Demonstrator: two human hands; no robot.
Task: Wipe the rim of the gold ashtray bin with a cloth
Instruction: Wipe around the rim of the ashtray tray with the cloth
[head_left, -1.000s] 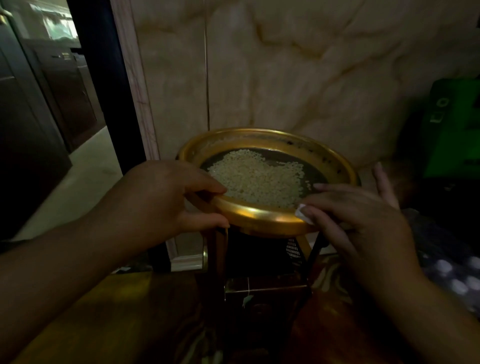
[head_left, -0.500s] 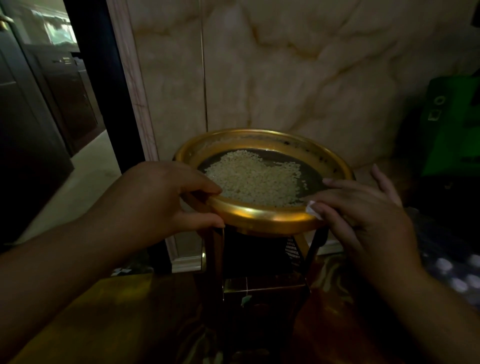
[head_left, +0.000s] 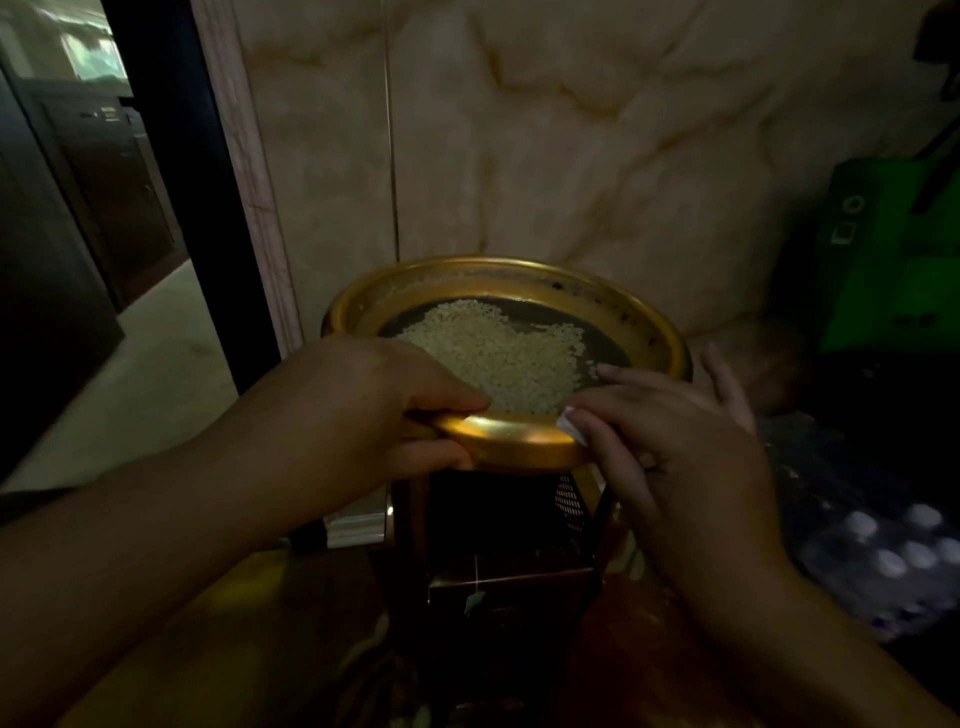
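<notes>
Gold ashtray bin against marble wall, pale gravel in tray. Left hand clenched on near rim; right hand pinching small white cloth there. Worry: push too hard, tray tips, gravel spills on floor.

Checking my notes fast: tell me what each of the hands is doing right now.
Left hand: closed on the gold ashtray bin's rim.
Right hand: fingers pressing a small white cloth to the rim.

Left hand grips the gold bin's near rim; right hand presses a white cloth there.
</notes>
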